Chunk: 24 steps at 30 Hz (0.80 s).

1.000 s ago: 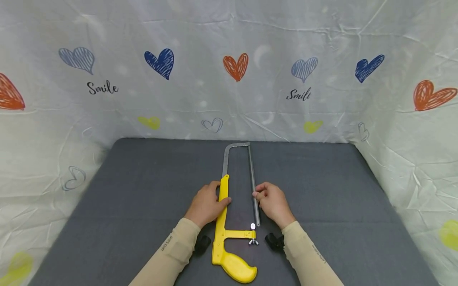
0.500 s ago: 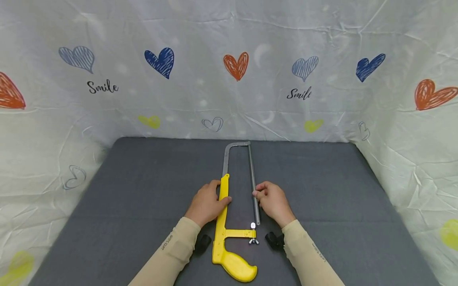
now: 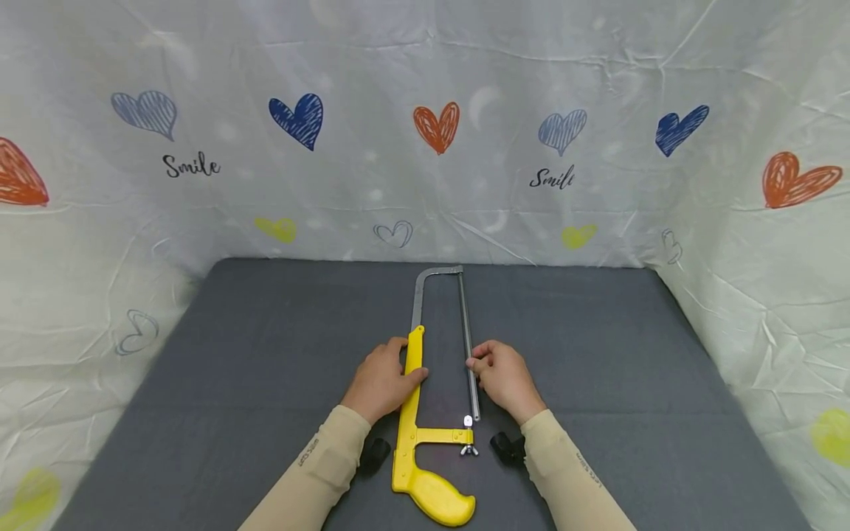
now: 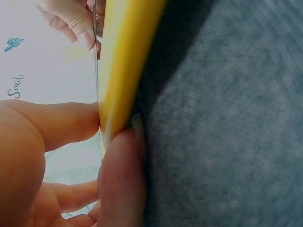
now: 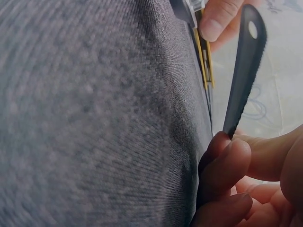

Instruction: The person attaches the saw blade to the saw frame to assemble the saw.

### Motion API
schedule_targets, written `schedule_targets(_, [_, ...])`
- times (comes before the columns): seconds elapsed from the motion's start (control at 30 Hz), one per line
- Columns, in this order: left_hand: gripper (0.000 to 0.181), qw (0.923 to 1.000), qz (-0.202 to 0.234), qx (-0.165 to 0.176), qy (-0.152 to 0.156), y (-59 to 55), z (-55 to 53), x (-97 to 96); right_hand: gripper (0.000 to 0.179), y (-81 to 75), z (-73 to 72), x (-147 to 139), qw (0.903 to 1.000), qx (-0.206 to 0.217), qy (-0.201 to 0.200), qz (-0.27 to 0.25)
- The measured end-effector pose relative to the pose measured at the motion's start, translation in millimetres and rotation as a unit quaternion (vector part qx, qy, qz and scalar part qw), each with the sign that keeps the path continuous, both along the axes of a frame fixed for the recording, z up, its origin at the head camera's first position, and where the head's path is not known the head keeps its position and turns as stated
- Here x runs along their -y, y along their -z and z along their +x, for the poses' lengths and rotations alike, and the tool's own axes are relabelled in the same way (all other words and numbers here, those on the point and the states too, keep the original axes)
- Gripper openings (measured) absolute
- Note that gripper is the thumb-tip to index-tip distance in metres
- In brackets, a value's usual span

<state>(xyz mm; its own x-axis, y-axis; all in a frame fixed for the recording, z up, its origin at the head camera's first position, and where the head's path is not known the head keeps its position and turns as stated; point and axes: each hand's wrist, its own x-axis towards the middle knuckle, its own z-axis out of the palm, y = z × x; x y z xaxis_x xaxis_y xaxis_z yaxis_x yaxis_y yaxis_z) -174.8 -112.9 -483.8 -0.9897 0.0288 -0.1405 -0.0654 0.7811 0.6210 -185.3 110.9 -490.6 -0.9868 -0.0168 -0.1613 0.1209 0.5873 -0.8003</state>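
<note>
A hacksaw frame with a yellow body and handle [image 3: 441, 500] lies on the grey cloth, its grey metal bow [image 3: 418, 299] pointing away. My left hand [image 3: 381, 380] grips the yellow bar [image 4: 125, 61] between thumb and fingers. Between thumb and fingertips, my right hand [image 3: 506, 377] pinches the thin hacksaw blade [image 3: 467, 317]. The blade's far end meets the tip of the bow. Its near end, with a hole and fine teeth [image 5: 244, 71] in the right wrist view, stands free just above the frame's lower pin [image 3: 468, 422]. Below that pin sits a wing nut [image 3: 469, 450].
Grey cloth [image 3: 299, 317] covers the table. Behind it and at both sides hangs a white sheet [image 3: 372, 169] printed with hearts. Dark wrist cameras [image 3: 508, 448] sit by both sleeves.
The head view has shifted very slightly. Both hands keep their hold on the frame and the blade, with no clear movement between them.
</note>
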Motion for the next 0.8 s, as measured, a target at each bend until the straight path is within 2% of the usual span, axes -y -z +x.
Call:
schedule_targets(0.47, [0.073, 1.0, -0.006, 0.001, 0.003, -0.5, -2.2, -1.4, 0.017, -0.4, 0.7, 0.6, 0.9999, 0.007, -0.009, 0.007])
schedule_targets(0.8, [0.073, 0.9999, -0.011, 0.0, 0.001, 0.1, -1.9, -0.8, 0.018, 1.4, 0.8, 2.9, 0.9993, -0.002, -0.019, 0.032])
